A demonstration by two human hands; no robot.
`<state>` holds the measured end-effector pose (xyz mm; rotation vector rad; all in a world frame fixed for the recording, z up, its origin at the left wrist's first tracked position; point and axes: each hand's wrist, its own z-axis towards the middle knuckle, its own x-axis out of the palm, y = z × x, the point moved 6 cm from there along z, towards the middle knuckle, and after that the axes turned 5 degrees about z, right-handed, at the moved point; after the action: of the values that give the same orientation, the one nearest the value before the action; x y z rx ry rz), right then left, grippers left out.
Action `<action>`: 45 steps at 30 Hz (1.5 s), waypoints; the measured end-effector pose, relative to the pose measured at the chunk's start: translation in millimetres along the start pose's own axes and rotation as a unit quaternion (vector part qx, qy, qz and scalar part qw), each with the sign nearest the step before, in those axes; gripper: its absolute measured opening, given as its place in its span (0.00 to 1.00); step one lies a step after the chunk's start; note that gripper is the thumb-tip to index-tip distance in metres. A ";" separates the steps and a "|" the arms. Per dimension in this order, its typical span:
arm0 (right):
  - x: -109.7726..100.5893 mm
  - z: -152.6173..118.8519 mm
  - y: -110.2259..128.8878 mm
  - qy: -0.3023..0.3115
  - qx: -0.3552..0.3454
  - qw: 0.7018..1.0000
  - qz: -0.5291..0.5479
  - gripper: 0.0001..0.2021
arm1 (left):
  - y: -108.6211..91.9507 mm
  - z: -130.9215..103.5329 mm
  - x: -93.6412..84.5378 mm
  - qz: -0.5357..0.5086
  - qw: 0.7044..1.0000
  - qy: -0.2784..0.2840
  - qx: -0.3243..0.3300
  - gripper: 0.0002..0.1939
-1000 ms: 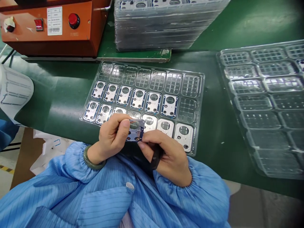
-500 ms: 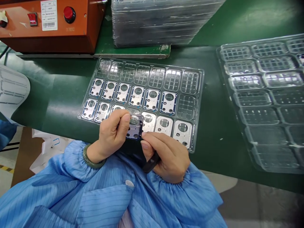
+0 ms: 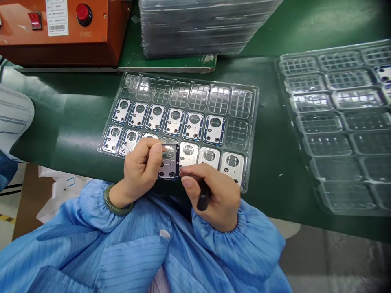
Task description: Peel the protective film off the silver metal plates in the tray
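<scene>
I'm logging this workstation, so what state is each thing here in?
Left hand: closed on metal plate
Metal plate: held up, tilt unclear
Right hand: curled around black tool
Black tool: gripped, tip unclear
Near tray: partly filled
Right tray: partly out of frame
Tray stack: piled up
Red switch: setting unclear
White sheet: curled

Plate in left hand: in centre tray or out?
Out: left hand holds plate, its lower edge past the near rim of centre tray.
</scene>
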<state>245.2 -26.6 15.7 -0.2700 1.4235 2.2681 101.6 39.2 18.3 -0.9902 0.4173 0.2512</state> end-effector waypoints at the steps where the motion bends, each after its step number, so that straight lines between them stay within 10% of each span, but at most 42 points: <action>1: 2.3 1.8 0.2 0.022 0.003 1.000 0.009 0.04 | 0.4 -0.4 -0.2 -0.003 1.000 0.000 -0.001 0.08; 8: 8.3 6.6 -1.1 0.085 0.019 0.995 0.047 0.07 | 0.9 -0.9 0.0 -0.016 1.000 0.003 -0.005 0.08; 18: 1.4 7.8 -3.0 0.054 0.066 0.994 0.071 0.06 | -7.1 -1.7 8.6 -0.079 0.991 0.107 0.011 0.09; 45: -0.6 9.1 -8.1 0.001 0.145 0.982 0.121 0.11 | -13.2 2.1 17.8 -0.071 0.982 0.175 0.014 0.10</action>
<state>250.1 -15.7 13.5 -0.0068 1.8474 2.2008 123.1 34.3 21.3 -1.0326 0.6662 -0.0601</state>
